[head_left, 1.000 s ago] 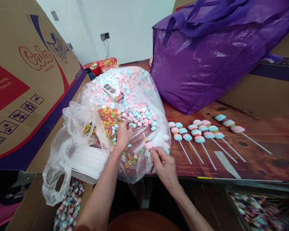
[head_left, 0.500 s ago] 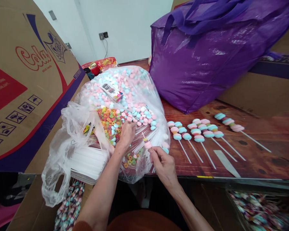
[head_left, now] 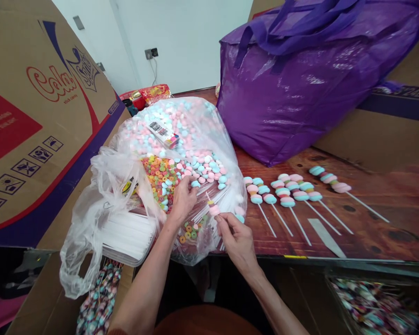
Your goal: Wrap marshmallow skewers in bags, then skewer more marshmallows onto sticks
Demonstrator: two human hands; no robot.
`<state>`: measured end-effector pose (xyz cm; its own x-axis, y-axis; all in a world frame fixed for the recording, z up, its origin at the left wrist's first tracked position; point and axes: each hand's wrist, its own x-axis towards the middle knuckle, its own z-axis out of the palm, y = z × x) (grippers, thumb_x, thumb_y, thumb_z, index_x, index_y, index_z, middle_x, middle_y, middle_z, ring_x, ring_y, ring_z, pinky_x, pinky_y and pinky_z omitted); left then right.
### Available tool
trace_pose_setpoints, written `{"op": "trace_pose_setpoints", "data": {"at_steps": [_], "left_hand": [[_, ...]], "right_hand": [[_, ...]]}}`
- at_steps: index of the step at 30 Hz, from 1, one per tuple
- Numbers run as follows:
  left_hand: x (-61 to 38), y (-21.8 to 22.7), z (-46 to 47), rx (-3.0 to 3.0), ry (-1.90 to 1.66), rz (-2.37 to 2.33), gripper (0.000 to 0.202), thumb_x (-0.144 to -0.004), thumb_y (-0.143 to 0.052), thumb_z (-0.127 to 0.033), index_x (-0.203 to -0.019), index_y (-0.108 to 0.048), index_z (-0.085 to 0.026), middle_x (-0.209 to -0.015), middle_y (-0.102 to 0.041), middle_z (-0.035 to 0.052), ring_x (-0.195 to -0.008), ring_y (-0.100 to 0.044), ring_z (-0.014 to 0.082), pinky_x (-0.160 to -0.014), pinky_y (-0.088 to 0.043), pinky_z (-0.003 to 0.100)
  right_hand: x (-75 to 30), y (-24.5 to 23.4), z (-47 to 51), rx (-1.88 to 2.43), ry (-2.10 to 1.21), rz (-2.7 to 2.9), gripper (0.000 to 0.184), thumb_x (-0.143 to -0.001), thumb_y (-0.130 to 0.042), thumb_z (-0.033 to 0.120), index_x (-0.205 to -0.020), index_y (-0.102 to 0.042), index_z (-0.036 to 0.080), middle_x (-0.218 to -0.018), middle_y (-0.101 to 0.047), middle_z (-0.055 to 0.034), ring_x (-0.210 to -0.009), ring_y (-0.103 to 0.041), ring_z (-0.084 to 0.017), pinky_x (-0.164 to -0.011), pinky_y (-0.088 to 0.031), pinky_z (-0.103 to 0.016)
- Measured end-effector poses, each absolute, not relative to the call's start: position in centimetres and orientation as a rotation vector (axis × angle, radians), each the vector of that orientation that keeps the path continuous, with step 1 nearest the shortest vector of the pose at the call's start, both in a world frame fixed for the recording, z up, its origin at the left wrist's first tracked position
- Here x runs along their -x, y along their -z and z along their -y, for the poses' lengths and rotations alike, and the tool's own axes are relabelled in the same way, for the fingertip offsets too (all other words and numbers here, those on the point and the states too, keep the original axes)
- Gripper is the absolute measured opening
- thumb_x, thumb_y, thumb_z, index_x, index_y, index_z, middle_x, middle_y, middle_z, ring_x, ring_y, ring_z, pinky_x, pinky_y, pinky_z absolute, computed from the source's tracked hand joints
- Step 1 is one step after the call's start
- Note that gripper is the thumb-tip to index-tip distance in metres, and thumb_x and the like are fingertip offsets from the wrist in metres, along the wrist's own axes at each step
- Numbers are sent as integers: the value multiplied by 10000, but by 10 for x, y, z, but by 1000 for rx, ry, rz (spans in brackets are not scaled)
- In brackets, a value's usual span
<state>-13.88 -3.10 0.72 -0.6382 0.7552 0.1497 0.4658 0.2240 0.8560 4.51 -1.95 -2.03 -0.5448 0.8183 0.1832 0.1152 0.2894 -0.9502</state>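
Observation:
My left hand (head_left: 184,197) is closed in a pinch on a blue marshmallow (head_left: 195,184), just over the loose candy. My right hand (head_left: 236,238) grips a lollipop stick threaded with a pink marshmallow (head_left: 214,211) and small gummy rings, its tip pointing up and left. Beneath both hands spreads a clear plastic bag (head_left: 226,135) of pink and blue marshmallows. Orange, yellow and green gummy rings (head_left: 157,174) lie left of my left hand. White sticks (head_left: 219,197) fan out between the hands.
Several marshmallow skewers (head_left: 287,201) lie in a row on the wooden table (head_left: 380,200), beside a pale flat strip (head_left: 325,237). A purple bag (head_left: 282,93) stands behind. Left are a cardboard box (head_left: 17,139) and a tray of white sticks (head_left: 125,235).
My left hand has lifted slightly from the loose candy, and a blue marshmallow now shows at its fingertips. My right hand holds the skewer in nearly the same place.

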Motion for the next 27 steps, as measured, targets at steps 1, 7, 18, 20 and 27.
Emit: {"op": "trace_pose_setpoints", "data": {"at_steps": [1,7,18,20,27], "left_hand": [[137,-6,36,-1069,-1504,-2074,222,-824,-569,-123,-1031,-638,-167,-945,-679,45,-876,-632,169,-839,-503,300],[119,1,63,-598,-1807,-1641,315,-788,-685,-284,-1075,-669,-155,-853,-695,20,-656,-617,111,-659,-500,240],[114,3,78,-465,-1919,-1571,425,-745,-772,-310,-1142,-738,-161,-820,-748,23,-696,-636,117,-688,-513,233],[114,4,79,-454,-1916,-1554,448,-745,-780,-315,-1165,-737,-165,-860,-761,32,-719,-644,119,-710,-518,236],[112,5,84,-527,-1841,-1618,446,-819,-727,-350,-1237,-716,-193,-926,-776,55,-800,-675,158,-772,-544,281]], "right_hand": [[-45,20,19,832,-1300,1875,282,-978,-506,371,-821,-637,177,-572,-468,48,-485,-443,-104,-471,-352,-218],[-46,15,21,760,-1307,1955,264,-972,-516,350,-906,-684,157,-585,-482,40,-495,-448,-104,-472,-358,-213],[-41,8,30,746,-1361,2012,261,-962,-517,329,-908,-699,150,-592,-523,25,-518,-461,-108,-480,-363,-209],[-40,8,30,749,-1366,2022,263,-961,-518,329,-905,-701,149,-606,-536,19,-529,-464,-109,-483,-363,-208],[-41,10,29,761,-1386,2046,284,-962,-507,340,-930,-714,148,-663,-584,-2,-579,-486,-122,-481,-355,-210]]}}
